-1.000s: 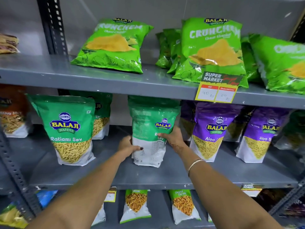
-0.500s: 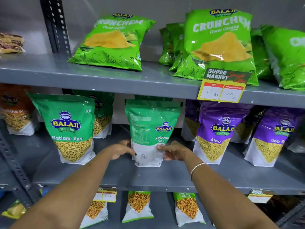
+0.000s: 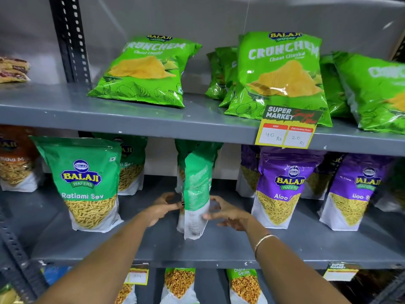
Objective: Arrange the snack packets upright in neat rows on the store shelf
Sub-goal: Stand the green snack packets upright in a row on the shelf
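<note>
A green Ratlami Sev packet (image 3: 196,189) stands on the middle shelf (image 3: 219,249), turned nearly edge-on so its side and back face me. My left hand (image 3: 161,208) touches its left edge with thumb and fingertips. My right hand (image 3: 228,212) pinches its lower right edge. Another green Ratlami Sev packet (image 3: 87,183) stands upright to the left, front facing out. Purple Aloo Sev packets (image 3: 282,185) stand upright to the right.
Light green Crunchem chip bags (image 3: 146,71) lean back on the upper shelf (image 3: 153,119), where a yellow price tag (image 3: 287,130) hangs. More packets stand behind the front row and on the lower shelf (image 3: 178,286). A slotted upright (image 3: 72,38) rises at left.
The middle green packet has been rotated from front-facing to nearly edge-on. Both hands have slid lower along its sides.
</note>
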